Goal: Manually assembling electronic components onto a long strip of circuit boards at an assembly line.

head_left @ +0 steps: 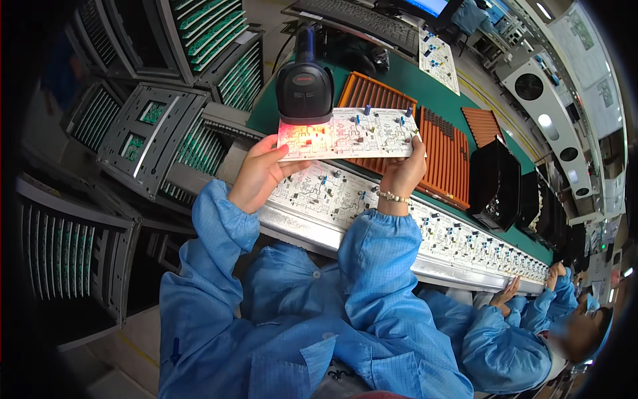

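Between my two hands I hold a white circuit board (345,136) with small blue, dark and other components on its face. My left hand (260,171) grips its left end, thumb on top and fingers beneath. At the right end, my right hand (404,169) pinches the edge; a beaded bracelet circles that wrist. Directly over the board's left part hangs a black barcode scanner (305,90), and its red-orange light falls on the board near my left thumb. Below the board, more white circuit boards (319,193) lie in a row along a metal rail (302,226).
Racks (199,33) with green boards stand at left. Orange-brown slotted trays (438,159), black bins (495,183) and a keyboard (359,23) are on the green table (266,110). At lower right a co-worker (512,346) in blue has hands near the rail.
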The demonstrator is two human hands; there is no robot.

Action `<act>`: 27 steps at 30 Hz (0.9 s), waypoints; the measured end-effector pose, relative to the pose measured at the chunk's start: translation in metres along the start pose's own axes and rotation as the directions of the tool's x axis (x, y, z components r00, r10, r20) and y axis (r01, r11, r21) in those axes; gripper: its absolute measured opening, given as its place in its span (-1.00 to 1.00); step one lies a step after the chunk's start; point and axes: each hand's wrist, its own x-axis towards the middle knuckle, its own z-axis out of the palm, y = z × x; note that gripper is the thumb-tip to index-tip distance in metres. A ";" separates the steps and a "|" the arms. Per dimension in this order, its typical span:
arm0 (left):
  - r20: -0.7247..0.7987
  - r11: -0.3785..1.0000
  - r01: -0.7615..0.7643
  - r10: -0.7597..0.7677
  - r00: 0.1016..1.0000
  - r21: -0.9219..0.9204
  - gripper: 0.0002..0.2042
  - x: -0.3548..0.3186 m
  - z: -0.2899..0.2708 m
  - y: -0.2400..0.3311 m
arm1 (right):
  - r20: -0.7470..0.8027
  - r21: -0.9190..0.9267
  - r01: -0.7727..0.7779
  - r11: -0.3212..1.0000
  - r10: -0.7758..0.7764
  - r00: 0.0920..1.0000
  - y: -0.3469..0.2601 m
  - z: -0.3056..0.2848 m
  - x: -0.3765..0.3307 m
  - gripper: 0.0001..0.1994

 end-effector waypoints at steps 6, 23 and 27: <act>0.011 0.999 0.001 0.000 1.000 -0.032 -0.69 0.007 0.006 -0.010 | 0.014 -0.071 0.116 0.991 -0.115 0.993 0.004 -0.012 0.012 -0.81; -0.071 0.959 -0.128 0.113 0.991 -0.252 -0.75 -0.008 -0.002 -0.024 | 0.095 -0.080 0.004 0.997 0.003 0.995 0.012 -0.013 0.011 -0.74; -0.113 0.953 -0.143 0.116 0.987 -0.266 -0.76 -0.007 0.004 -0.028 | 0.077 -0.069 0.030 0.997 -0.024 0.997 0.015 -0.012 0.015 -0.72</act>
